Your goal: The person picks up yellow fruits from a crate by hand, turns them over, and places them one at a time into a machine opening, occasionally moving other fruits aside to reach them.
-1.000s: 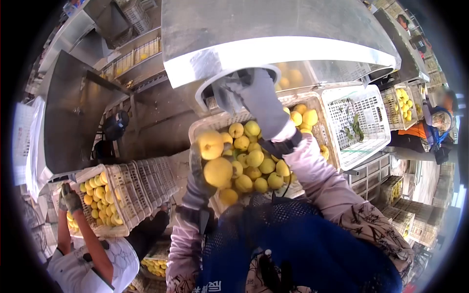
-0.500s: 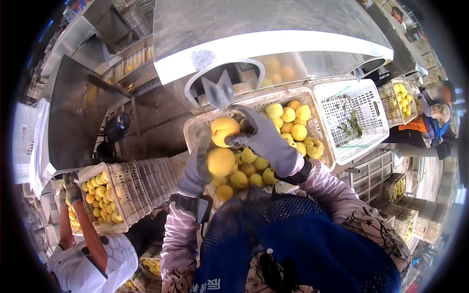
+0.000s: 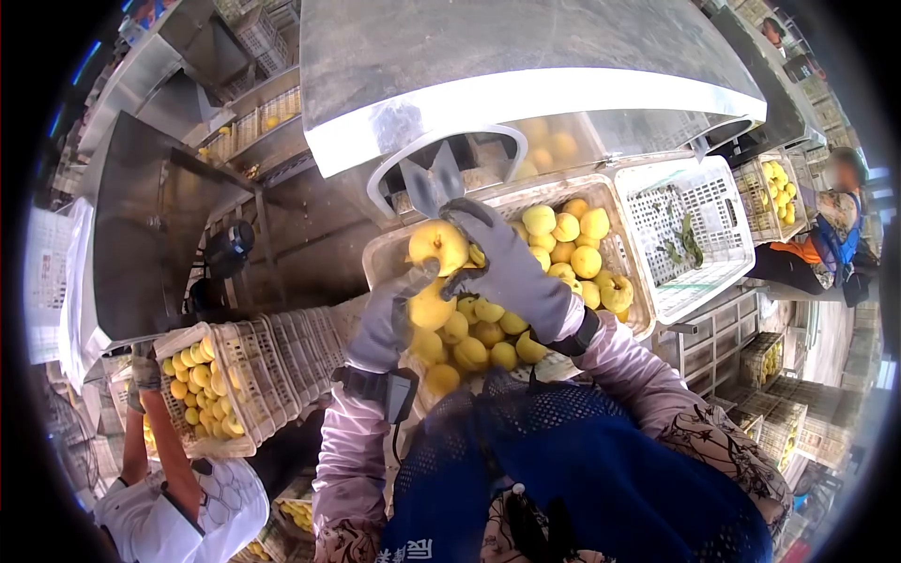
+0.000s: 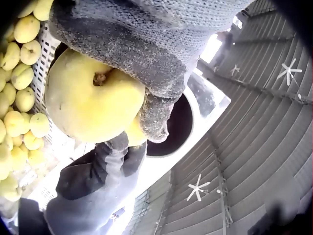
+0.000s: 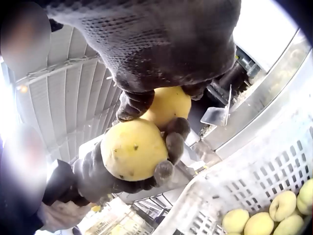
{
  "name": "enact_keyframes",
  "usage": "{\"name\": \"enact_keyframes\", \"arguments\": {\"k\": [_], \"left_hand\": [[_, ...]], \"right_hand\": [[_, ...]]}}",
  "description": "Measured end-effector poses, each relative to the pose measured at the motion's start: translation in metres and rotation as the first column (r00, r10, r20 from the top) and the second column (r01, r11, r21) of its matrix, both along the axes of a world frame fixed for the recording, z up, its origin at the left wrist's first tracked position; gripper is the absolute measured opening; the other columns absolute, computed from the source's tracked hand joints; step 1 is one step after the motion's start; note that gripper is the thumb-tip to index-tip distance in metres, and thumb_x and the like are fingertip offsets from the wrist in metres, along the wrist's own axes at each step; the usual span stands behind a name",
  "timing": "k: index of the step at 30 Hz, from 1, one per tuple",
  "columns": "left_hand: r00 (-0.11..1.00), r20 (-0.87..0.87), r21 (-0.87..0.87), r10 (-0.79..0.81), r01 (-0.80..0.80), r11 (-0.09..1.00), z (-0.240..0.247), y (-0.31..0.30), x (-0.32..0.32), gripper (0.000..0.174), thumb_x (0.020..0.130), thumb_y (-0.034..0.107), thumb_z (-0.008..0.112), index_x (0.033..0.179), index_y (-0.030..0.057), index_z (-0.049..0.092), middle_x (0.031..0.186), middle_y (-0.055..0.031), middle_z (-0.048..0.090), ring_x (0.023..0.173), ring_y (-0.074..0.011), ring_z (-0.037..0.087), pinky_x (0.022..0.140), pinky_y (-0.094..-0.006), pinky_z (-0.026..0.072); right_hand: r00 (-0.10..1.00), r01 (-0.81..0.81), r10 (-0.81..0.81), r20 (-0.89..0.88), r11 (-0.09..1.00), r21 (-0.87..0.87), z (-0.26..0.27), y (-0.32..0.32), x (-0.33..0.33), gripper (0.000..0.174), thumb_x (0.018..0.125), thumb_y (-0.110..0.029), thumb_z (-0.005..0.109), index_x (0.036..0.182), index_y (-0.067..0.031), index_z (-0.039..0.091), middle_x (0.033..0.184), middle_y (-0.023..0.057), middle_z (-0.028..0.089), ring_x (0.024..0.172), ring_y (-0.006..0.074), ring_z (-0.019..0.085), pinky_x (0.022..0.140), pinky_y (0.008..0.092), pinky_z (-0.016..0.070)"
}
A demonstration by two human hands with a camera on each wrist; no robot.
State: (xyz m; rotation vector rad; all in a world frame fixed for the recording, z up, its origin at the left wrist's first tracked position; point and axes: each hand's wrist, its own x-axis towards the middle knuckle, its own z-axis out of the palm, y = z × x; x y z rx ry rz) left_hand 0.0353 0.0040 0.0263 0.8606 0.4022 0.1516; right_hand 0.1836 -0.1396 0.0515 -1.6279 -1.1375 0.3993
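Both hands wear grey gloves and meet over a crate (image 3: 615,202) of yellow peaches. My left hand (image 3: 387,317) grips a large yellow peach (image 4: 95,98), its stem hollow facing the left wrist camera. Close against it, a second peach (image 5: 168,105) sits between the thumb and fingers of my right hand (image 3: 511,267). From the right wrist, the left fingers (image 5: 175,147) show curled round the nearer peach (image 5: 134,149). Just beyond the right fingertips, a bent metal plate (image 3: 434,183) stands at a round opening (image 3: 516,141) in a steel machine.
A white crate (image 3: 737,220) with some leaves stands to the right. The steel hood (image 3: 526,56) overhangs the far side. At left, a person (image 3: 202,507) works by a peach crate (image 3: 249,441) beside stacked crates. Another person (image 3: 840,216) stands far right.
My right hand has come back from the round opening to the peaches at my left hand and now holds one there. The left hand has moved slightly up, its thumb over the upper peach.
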Motion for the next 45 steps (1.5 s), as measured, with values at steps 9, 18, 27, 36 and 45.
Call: {"name": "enact_keyframes", "arguments": {"k": [9, 18, 27, 36, 45], "left_hand": [[0.969, -0.126, 0.402, 0.214, -0.147, 0.904, -0.023, 0.014, 0.044, 0.037, 0.096, 0.014, 0.073, 0.129, -0.0005, 0.066, 0.103, -0.0086, 0.074, 0.088, -0.0158, 0.069, 0.079, -0.0296, 0.0548], [0.871, -0.217, 0.745, 0.441, -0.144, 0.651, -0.01, 0.007, 0.059, 0.031, 0.094, 0.02, 0.073, 0.117, -0.0004, 0.068, 0.091, -0.0158, 0.075, 0.082, -0.0273, 0.071, 0.08, -0.0389, 0.0544], [0.847, -0.39, 0.771, 0.362, 0.086, 0.631, 0.014, 0.021, 0.057, 0.032, 0.098, 0.029, 0.067, 0.113, 0.0015, 0.07, 0.097, -0.0212, 0.074, 0.087, -0.0367, 0.07, 0.083, -0.0451, 0.053], [0.85, -0.426, 0.771, 0.31, 0.162, 0.616, 0.003, 0.031, 0.077, 0.045, 0.103, 0.042, 0.055, 0.124, 0.0051, 0.07, 0.109, -0.0245, 0.072, 0.103, -0.043, 0.067, 0.093, -0.0482, 0.0504], [0.857, -0.402, 0.419, 0.322, -0.14, 0.897, -0.003, 0.022, 0.06, 0.061, 0.107, 0.054, 0.047, 0.124, -0.0017, 0.068, 0.106, -0.0177, 0.073, 0.106, -0.0275, 0.071, 0.09, -0.0387, 0.0578]], "right_hand": [[0.987, 0.148, -0.135, 0.089, 0.976, -0.162, -0.032, 0.029, 0.042, 0.078, 0.08, -0.02, 0.088, 0.147, -0.0036, 0.053, 0.135, 0.022, 0.058, 0.123, 0.0395, 0.059, 0.104, 0.0413, 0.05], [0.978, 0.139, -0.096, 0.186, 0.962, -0.236, -0.027, 0.043, 0.065, 0.055, 0.089, -0.026, 0.078, 0.136, -0.0045, 0.058, 0.128, 0.029, 0.058, 0.117, 0.048, 0.06, 0.098, 0.0495, 0.0515], [0.984, 0.18, -0.166, 0.071, 0.894, -0.41, -0.019, 0.041, 0.048, 0.083, 0.079, -0.023, 0.087, 0.149, -0.0025, 0.046, 0.141, 0.0266, 0.055, 0.128, 0.0434, 0.055, 0.107, 0.0465, 0.0475], [0.903, 0.298, -0.182, 0.388, 0.917, -0.264, -0.044, 0.065, 0.059, 0.054, 0.085, -0.019, 0.074, 0.129, 0.0045, 0.054, 0.117, 0.0253, 0.065, 0.106, 0.0425, 0.065, 0.089, 0.0506, 0.0534], [0.946, 0.317, -0.295, 0.132, 0.928, -0.195, -0.008, 0.053, 0.056, 0.05, 0.086, -0.024, 0.079, 0.124, 0.0028, 0.06, 0.116, 0.0246, 0.064, 0.089, 0.0335, 0.071, 0.073, 0.041, 0.058]]}}
